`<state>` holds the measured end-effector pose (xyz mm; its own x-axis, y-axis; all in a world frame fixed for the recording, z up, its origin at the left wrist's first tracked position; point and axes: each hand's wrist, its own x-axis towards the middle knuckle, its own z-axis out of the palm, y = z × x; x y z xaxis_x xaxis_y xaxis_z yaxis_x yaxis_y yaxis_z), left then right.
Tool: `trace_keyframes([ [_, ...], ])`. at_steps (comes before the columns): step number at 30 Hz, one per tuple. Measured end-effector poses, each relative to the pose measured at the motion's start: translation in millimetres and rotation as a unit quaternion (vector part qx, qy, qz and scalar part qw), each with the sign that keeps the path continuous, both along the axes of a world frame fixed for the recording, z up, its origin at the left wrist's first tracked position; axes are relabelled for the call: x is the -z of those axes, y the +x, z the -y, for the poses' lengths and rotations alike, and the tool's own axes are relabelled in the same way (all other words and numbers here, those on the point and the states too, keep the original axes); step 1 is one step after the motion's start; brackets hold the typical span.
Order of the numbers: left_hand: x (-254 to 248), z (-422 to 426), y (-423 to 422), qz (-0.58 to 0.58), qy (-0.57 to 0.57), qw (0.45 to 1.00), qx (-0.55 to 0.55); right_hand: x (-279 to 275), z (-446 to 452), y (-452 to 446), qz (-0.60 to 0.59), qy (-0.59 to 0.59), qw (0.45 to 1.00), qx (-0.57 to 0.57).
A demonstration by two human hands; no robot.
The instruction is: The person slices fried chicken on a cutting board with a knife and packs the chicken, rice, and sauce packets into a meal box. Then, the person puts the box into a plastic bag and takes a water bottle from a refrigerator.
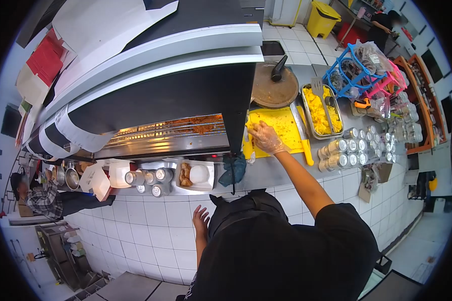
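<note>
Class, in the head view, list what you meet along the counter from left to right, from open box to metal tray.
Open box, silver-topped cans, white tray with food, crumpled teal bundle, gloved right hand, knife, metal tray of yellow food.

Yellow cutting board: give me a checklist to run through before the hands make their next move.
1. Right hand gloved: ok, a clear glove shows.
2. Left hand gloved: not ok, it looks bare, hanging away from the counter.
3. Knife apart from the right hand: ok, it lies along the board's edge nearest the metal tray.
4. Yellow cutting board free of scraps: not ok, small bits are scattered over it.
5. Spatula in place: ok, it rests on the yellow food in the tray.
6. Right fingers empty: cannot tell, the grip is too small to make out.
</note>
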<state>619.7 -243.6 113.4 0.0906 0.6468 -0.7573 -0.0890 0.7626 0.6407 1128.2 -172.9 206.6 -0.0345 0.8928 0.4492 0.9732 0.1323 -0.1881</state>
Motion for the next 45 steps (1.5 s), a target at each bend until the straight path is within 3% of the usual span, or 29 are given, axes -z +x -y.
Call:
trace_keyframes([
  [1, 1, 1, 0, -0.001, 0.002, 1.000, 0.000, 1, 2, 1, 0.012, -0.038, 0.998, 0.039],
  [4, 1, 4, -1, -0.004, 0.002, 1.000, 0.000, 12, -2, 7, 0.058, 0.006, 0.995, 0.083],
  [10, 0, 14, 0, -0.016, 0.007, 1.000, -0.010, 11, 2, 5, 0.040, -0.002, 0.996, 0.084],
  [13, 5, 23, -2, -0.010, 0.016, 1.000, -0.017, 25, 1, 19, 0.051, -0.072, 0.996, 0.028],
  [16, 7, 30, -1, -0.010, 0.022, 0.999, -0.025, 41, -11, 34, 0.047, -0.020, 0.998, 0.036],
  [19, 11, 37, 1, -0.017, 0.029, 0.998, -0.053, 45, -29, 32, 0.033, -0.017, 0.981, 0.192],
  [22, 19, 47, -1, -0.016, 0.022, 0.997, -0.070, 44, -72, 16, -0.021, 0.017, 0.964, 0.264],
  [28, 9, 53, 13, -0.041, 0.034, 0.998, -0.034, 67, -111, -1, 0.021, -0.001, 0.965, 0.260],
  [30, 13, 57, 10, -0.045, 0.044, 0.998, -0.028, 51, -100, -2, 0.008, 0.033, 0.973, 0.226],
  [31, 16, 58, 6, -0.045, 0.040, 0.998, -0.033, 20, -88, -7, 0.000, -0.041, 0.976, 0.212],
  [34, 33, 69, -1, -0.025, 0.018, 0.996, -0.078, -13, -66, -16, 0.056, 0.059, 0.977, 0.198],
  [37, 23, 65, -2, -0.016, 0.018, 0.995, -0.101, 7, -65, 3, -0.100, 0.032, 0.971, 0.216],
  [40, 21, 62, -2, -0.021, 0.011, 0.995, -0.093, 11, -42, 20, -0.325, 0.082, 0.916, 0.218],
  [43, 22, 59, -4, -0.018, 0.015, 0.998, -0.064, 54, -27, 38, -0.352, 0.038, 0.884, 0.305],
  [45, 22, 59, -8, -0.003, 0.034, 0.999, -0.038, 52, -26, 35, -0.224, 0.075, 0.939, 0.251],
])
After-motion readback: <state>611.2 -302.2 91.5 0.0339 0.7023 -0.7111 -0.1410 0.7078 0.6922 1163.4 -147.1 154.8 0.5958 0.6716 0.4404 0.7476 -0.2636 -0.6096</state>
